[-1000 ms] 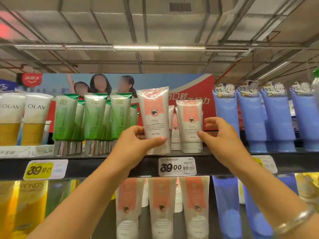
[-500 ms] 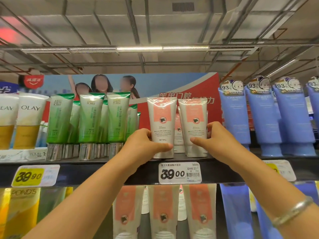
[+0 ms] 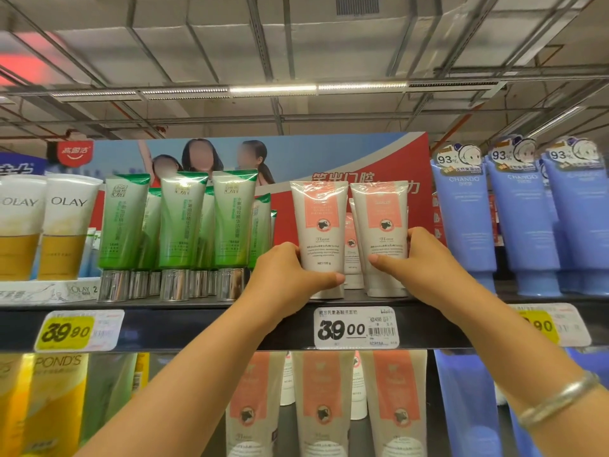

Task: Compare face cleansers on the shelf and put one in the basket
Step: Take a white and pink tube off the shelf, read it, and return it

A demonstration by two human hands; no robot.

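Note:
Two white cleanser tubes with pink labels stand side by side on the top shelf (image 3: 197, 328). My left hand (image 3: 290, 278) grips the lower part of the left pink tube (image 3: 321, 225), thumb across its front. My right hand (image 3: 418, 262) grips the right pink tube (image 3: 380, 225), thumb on its front and fingers round its right side. Both tubes stand upright with their caps on the shelf. More pink tubes stand behind them. No basket is in view.
Green tubes (image 3: 179, 222) with silver caps and Olay tubes (image 3: 66, 225) stand to the left. Blue Chando tubes (image 3: 461, 219) stand to the right. A 39.00 price tag (image 3: 356, 328) hangs below. More pink tubes (image 3: 326, 400) and Pond's tubes (image 3: 56, 400) fill the lower shelf.
My left hand has lowered the raised pink tube back onto the shelf. My right hand has closed round the neighbouring pink tube. The view has drifted a little.

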